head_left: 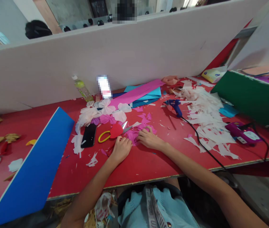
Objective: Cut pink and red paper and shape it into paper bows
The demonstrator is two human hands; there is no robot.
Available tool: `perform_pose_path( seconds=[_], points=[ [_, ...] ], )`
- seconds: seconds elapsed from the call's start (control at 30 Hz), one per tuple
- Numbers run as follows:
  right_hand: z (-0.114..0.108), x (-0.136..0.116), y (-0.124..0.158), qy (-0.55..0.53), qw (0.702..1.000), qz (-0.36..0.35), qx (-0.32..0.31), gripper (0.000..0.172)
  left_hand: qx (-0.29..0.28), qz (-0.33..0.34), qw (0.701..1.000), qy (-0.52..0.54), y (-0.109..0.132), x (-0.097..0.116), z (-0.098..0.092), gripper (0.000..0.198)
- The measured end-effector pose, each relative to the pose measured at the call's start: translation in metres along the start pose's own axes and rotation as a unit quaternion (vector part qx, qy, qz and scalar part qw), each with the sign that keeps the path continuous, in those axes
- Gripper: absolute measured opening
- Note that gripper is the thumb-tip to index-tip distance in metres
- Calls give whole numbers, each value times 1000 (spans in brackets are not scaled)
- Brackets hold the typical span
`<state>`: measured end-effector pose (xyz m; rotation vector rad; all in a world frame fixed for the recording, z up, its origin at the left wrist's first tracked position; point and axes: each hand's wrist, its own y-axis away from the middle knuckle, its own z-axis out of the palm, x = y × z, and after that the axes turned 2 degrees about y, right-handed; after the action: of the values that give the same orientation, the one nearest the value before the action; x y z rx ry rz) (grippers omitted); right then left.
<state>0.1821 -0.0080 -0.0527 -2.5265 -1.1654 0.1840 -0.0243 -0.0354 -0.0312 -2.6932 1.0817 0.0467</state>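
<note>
My left hand (121,148) rests on the red table (148,164) with its fingers curled, pinching the edge of a pink tissue paper piece (133,136). My right hand (148,137) lies on the same pink paper, fingers bent and pressing it down. Just beyond my left hand lie scissors (112,132) with a yellow handle and a red heart-shaped cover. White and pink paper flowers (105,112) sit behind them.
A black phone (89,135) lies left of the scissors. A blue board (36,167) leans at the left. A blue glue gun (175,106) with a black cord, white paper scraps (208,117), a purple tool (242,134), folded pink and blue sheets (141,92) and a bottle (82,88) are about.
</note>
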Motion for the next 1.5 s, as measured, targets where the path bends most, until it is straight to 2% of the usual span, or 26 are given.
perform_pose_path(
  seconds=[0.17,0.53,0.77,1.4,1.5],
  points=[
    [-1,-1,2,24,999,-26,0,26,-1,-5,1000,-1,0,0,-1,20],
    [2,-3,6,49,998,-35,5,27,-14,-6,1000,-2,0,0,0,23],
    [1,1,8,24,1000,2,17,25,-11,-11,1000,-6,0,-2,0,21],
    [-9,5,8,22,1000,14,0,26,-11,-8,1000,-13,2,-6,-1,20],
    [-12,9,9,9,999,37,8,28,-8,-4,1000,-13,1,-7,-1,20]
  ],
)
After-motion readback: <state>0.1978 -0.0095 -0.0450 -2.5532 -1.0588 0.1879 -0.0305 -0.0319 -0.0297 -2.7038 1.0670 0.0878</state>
